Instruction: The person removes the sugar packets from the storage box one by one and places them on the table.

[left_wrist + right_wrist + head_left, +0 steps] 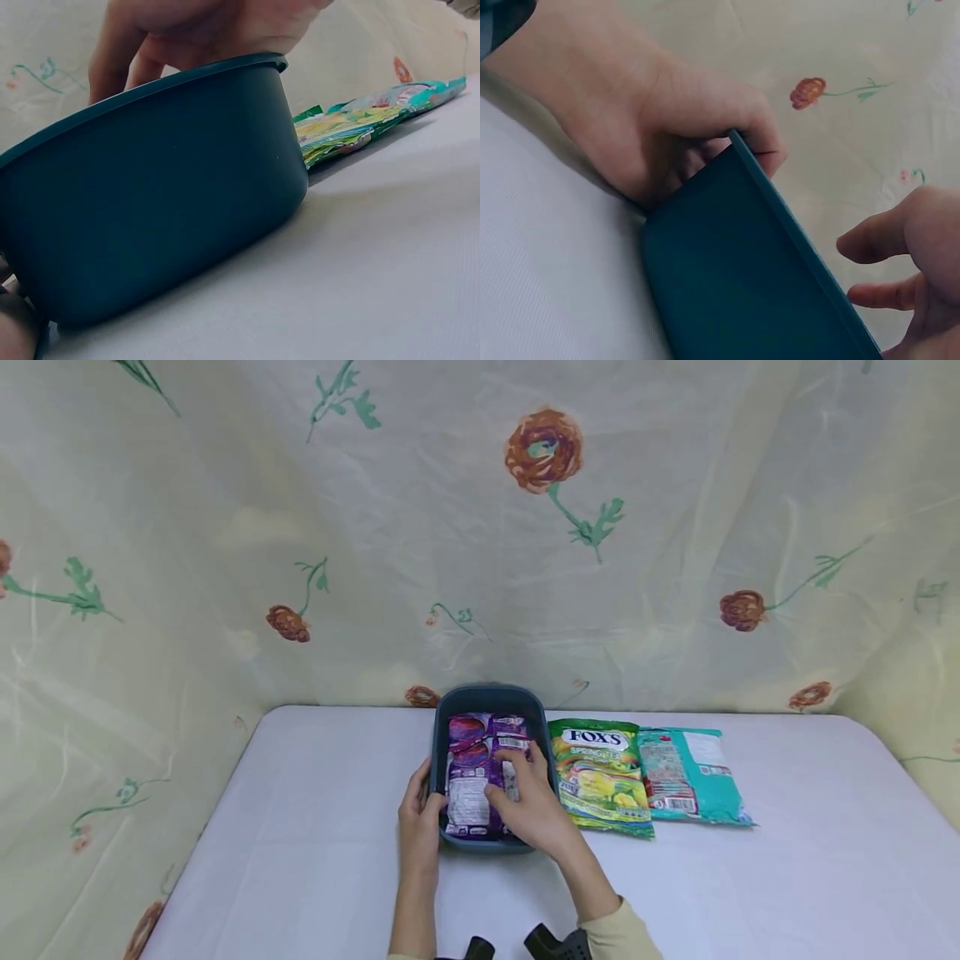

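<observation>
A dark teal plastic tub (pixel 491 695) stands on the table, with shiny purple packets (pixel 469 797) lying inside it. My left hand (pixel 422 817) grips the tub's left wall; in the right wrist view, that hand's (pixel 682 112) thumb hooks over the rim while its fingers go round the outside. My right hand (pixel 536 810) reaches over the tub's right side, fingers spread and lightly bent over the packets. From the left wrist, the right hand (pixel 202 34) shows above the rim, its fingertips hidden behind the tub wall (pixel 165 195).
Right beside the tub lies a green and yellow Fox's candy bag (pixel 600 777). A turquoise bag (pixel 693 777) sits further right, partly under it. The white-covered table (pixel 322 827) backs onto a flower-patterned curtain (pixel 420 527).
</observation>
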`<state>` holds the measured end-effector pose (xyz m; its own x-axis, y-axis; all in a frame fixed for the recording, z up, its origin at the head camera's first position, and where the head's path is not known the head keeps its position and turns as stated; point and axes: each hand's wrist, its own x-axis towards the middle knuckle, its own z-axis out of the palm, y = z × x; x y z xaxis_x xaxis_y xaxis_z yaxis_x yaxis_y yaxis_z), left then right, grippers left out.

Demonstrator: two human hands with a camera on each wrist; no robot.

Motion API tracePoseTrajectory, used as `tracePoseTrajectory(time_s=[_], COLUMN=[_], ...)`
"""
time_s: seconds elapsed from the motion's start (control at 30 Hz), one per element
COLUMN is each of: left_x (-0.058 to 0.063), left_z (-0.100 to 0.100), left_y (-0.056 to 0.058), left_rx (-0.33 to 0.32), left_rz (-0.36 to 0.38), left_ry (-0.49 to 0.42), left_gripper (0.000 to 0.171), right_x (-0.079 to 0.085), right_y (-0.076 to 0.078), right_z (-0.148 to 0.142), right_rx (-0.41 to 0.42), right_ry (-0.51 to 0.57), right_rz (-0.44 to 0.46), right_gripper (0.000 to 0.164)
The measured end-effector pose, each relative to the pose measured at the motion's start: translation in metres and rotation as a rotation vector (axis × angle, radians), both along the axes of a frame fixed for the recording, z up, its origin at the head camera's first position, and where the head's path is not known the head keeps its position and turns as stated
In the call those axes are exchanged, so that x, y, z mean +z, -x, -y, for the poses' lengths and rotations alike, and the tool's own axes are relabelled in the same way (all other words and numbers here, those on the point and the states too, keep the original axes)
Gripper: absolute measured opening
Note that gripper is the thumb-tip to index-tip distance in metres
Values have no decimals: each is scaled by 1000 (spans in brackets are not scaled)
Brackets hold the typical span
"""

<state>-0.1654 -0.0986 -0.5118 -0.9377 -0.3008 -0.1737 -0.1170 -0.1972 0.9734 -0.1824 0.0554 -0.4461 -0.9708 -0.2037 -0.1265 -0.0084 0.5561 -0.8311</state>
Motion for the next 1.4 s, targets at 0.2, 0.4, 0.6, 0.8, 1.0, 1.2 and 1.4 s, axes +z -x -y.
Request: tracePoseTrajectory(time_s=[0.2,0.4,0.6,0.8,1.0,1.2,1.4], left_x=[0,0,-1,0,1,2,1], left_z=[1,1,1,-1,-2,-1,0], left_y=[-1,-1,-3,-1,0,2,-1], left_rx=[8,3,0,0,-3,0,3], left_rz=[-1,2,5,0,-14,-27,-23], left_ry=[-3,7,2,13,10,8,9], left_gripper=[56,56,57,56,57,57,59], right_x=[1,2,6,5,6,3,0], right_y=[0,0,-4,-3,-2,-1,-5], right_z=[-1,-4,-7,-12,-16,-18,-18], right_rx=[-38,-43,-28,-11,36,112,242], right_ry=[94,167,220,228,226,250,164], right_rz=[37,28,41,28,29,14,-128], right_gripper=[43,38,35,35,37,38,45])
